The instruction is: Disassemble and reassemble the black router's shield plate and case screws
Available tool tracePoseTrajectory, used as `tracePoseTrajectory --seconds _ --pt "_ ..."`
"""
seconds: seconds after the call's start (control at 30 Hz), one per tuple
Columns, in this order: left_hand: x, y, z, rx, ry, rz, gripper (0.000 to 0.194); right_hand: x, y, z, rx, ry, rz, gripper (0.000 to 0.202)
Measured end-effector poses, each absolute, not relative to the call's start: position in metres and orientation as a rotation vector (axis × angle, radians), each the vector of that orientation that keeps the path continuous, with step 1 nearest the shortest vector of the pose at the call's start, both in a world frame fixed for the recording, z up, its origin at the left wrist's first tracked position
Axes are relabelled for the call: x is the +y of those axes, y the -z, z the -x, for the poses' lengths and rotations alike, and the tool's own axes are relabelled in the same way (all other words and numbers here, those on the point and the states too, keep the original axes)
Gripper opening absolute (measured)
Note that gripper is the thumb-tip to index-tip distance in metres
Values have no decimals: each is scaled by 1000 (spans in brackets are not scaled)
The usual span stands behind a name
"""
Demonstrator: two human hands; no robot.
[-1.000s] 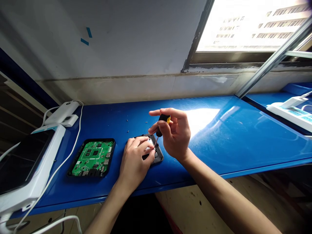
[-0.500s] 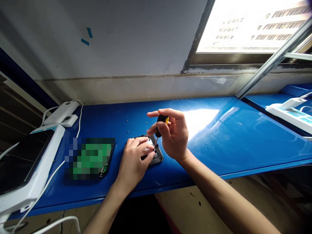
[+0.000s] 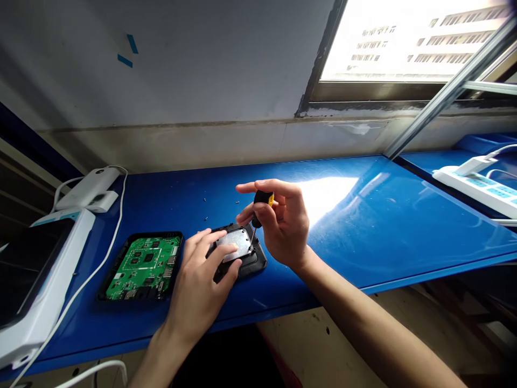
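Observation:
My right hand [image 3: 283, 221] grips a short black-and-yellow screwdriver [image 3: 263, 200], its shaft slanting down to a corner of a silver metal plate [image 3: 238, 243]. That plate sits in a black plastic cover [image 3: 256, 262] lying on the blue table. My left hand [image 3: 205, 269] rests with fingers spread across the plate and the cover's near left side, steadying neither by a closed grip. To the left lies a black casing half with a green circuit board [image 3: 147, 264] in it.
Several small screws [image 3: 237, 202] lie behind the cover on the blue table [image 3: 363, 231]. White power strips [image 3: 476, 180] and a dark-screened device [image 3: 32, 269] stand at the sides. A white cable [image 3: 115, 237] runs along the left.
My left hand has slid left and back off the plate's right corner, uncovering more of the plate. The screwdriver stays at that corner. The whole view has shifted slightly.

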State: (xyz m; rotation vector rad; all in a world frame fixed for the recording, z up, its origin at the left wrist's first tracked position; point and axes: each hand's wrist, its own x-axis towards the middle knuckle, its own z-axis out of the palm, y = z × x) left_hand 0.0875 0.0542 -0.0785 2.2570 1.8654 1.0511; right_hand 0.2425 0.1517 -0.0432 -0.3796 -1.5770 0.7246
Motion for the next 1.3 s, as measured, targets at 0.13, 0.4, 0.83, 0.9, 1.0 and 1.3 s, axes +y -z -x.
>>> tracePoseTrajectory --seconds 0.13,0.4,0.83,0.9,1.0,1.3 --pt "53 80 -93 1765 -940 -2372 16 152 42 -244 -1584 -710 381 19" --pt "53 82 -95 1774 -838 -2454 21 151 41 -243 -1574 -720 361 18" --pt "53 83 -95 1772 -851 -2468 24 151 41 -242 -1565 -773 345 16" --pt "53 84 -95 1775 -848 -2467 24 151 41 -242 -1563 -769 352 16" --pt "53 84 -95 1773 -847 -2473 24 151 41 -242 -1555 -756 348 16" --pt "54 82 -96 1740 -830 -2507 25 152 39 -240 -1515 -746 376 16"
